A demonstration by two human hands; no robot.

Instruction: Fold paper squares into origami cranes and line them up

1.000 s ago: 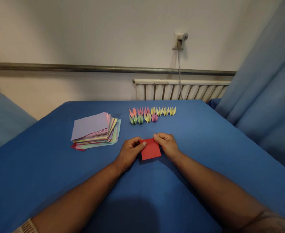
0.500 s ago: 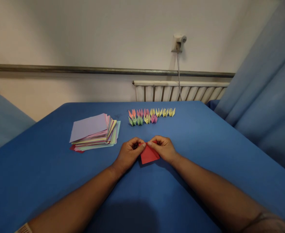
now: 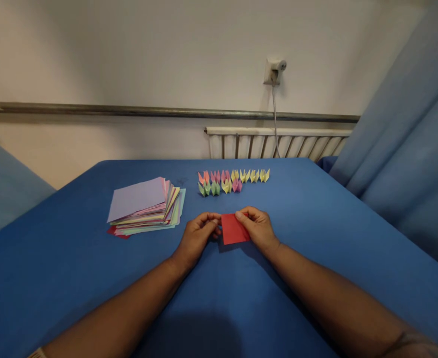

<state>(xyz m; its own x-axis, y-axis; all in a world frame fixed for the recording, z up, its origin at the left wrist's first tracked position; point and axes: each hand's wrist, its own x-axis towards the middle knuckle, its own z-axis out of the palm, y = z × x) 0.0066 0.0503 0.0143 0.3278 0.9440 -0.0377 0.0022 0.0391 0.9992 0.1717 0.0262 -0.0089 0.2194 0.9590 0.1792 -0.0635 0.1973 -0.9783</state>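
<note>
A folded red paper [image 3: 233, 229] lies on the blue table [image 3: 316, 219] in front of me, between my two hands. My left hand [image 3: 198, 234] has its fingers curled together at the paper's left edge, pinching it. My right hand [image 3: 259, 227] grips the paper's right side, fingers closed over its top corner. Behind the hands, two short rows of small folded paper figures [image 3: 232, 179] in pink, green and yellow stand on the table.
A fanned stack of coloured paper sheets [image 3: 144, 206], lilac on top, lies to the left. A radiator [image 3: 278, 143], a wall rail and a plugged-in socket [image 3: 274, 69] are behind the table. Blue curtain [image 3: 409, 129] hangs at the right.
Half a second ago both hands pinched the red paper's top together into a pointed shape. Now the paper lies flatter as a rectangle and the hands have drawn slightly apart.
</note>
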